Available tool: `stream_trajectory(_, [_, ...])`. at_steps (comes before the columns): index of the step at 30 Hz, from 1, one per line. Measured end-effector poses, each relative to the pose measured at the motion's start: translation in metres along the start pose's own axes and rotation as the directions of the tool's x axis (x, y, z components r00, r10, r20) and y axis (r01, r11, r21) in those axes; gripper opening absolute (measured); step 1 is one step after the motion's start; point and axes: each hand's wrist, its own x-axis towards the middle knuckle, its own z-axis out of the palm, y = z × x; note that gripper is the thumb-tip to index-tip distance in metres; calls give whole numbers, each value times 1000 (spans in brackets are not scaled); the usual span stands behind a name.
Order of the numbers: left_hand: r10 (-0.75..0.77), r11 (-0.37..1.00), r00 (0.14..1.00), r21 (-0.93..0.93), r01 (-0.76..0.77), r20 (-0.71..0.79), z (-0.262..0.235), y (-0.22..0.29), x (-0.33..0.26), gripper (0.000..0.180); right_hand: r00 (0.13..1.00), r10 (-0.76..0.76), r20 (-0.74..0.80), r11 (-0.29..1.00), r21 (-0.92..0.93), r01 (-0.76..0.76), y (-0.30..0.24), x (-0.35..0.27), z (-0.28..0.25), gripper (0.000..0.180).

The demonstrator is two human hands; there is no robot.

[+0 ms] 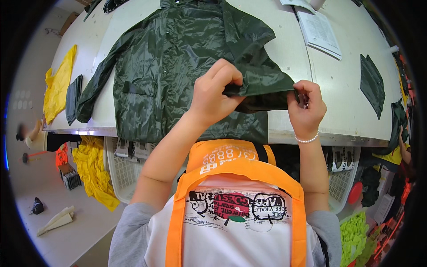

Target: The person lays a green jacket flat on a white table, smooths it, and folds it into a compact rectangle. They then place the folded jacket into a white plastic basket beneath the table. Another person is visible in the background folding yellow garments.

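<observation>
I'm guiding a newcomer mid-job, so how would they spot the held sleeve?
On the pale table lies a dark green jacket. At its picture-right side is the held sleeve, its open end between the left hand and right hand. Both pinch it; the other sleeve lies untouched.

A white table [336,95] carries a green jacket [175,62] (glossy), papers [318,34], yellow cloth [60,84].

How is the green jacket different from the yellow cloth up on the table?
The green jacket is dark and shiny; the yellow cloth is bright. The jacket spreads out wide, while the yellow cloth covers much less space. The left hand and right hand hold up the jacket's sleeve, but neither touches the yellow cloth. Both are on the white table.
</observation>
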Motion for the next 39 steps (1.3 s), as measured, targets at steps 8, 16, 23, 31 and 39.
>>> stream_trajectory(8, [110, 981, 994, 163, -109, 1, -3, -3, -11, 31, 974, -148, 171, 976, -133, 171, 2, -17, -29, 31])
stream_trajectory(16, [113, 989, 986, 84, -124, 119, -10, -3, -20, 32, 989, 22, 144, 987, -159, 1, 6, -31, -30, 25])
stream_trajectory(23, [-501, 591, 855, 776, 221, 138, -127, -97, -179, 60, 383, 920, -79, 375, 459, -805, 194, -125, -144, 38])
stream_trajectory(31, [-771, 389, 632, 846, 366, 81, -178, -111, -268, 81, 677, 601, 425, 750, -9, -661, 5, -186, 21, 22])
stream_trajectory(39, [-659, 445, 750, 828, 340, 47, -159, -206, -195, 79, 582, 470, 663, 819, -574, -8, 38, -116, 141, 56])
